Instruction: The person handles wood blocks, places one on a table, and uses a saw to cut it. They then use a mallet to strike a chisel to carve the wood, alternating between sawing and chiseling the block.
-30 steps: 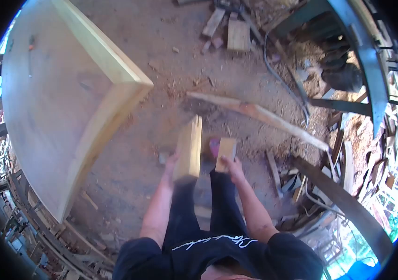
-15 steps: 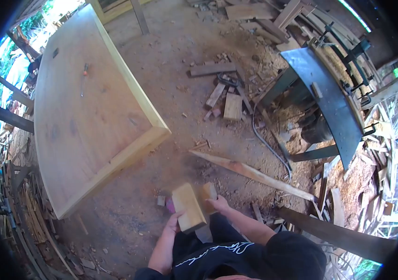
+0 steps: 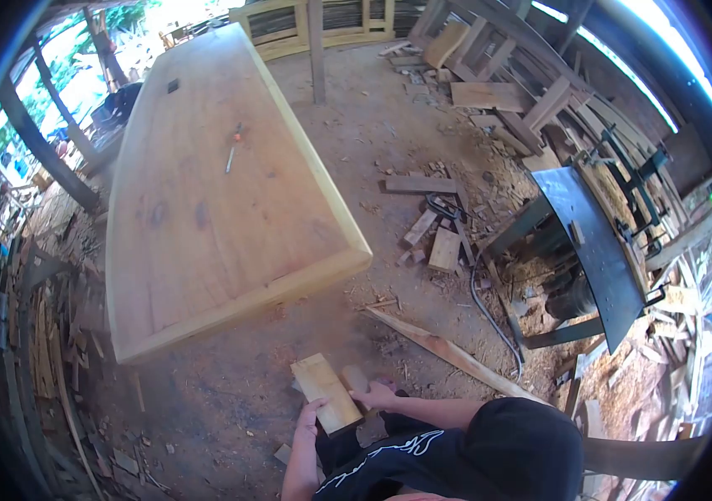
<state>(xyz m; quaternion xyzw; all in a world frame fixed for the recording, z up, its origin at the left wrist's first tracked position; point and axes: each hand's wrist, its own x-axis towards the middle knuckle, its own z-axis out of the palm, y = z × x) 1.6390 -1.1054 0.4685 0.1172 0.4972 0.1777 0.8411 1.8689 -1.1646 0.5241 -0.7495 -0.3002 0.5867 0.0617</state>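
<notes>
In the lower middle of the head view, my left hand (image 3: 311,415) grips the left edge of a pale wooden block (image 3: 324,391), its broad face turned up. Close by on the right, my right hand (image 3: 375,396) is closed on a smaller, browner wood block (image 3: 356,378). Part of that smaller block is hidden by my fingers and the larger piece. Both blocks are held in front of my body, above the dirt floor.
A large wooden tabletop (image 3: 214,192) stands ahead to the left, with an orange-handled screwdriver (image 3: 232,150) on it. At right is a metal-topped machine table (image 3: 583,242). A long wood strip (image 3: 448,351), offcuts (image 3: 444,250) and a C-clamp (image 3: 443,205) lie on the ground.
My head view has tilted up and turned left, so the tabletop shows more fully. My right hand and the smaller block have come closer to the larger block.
</notes>
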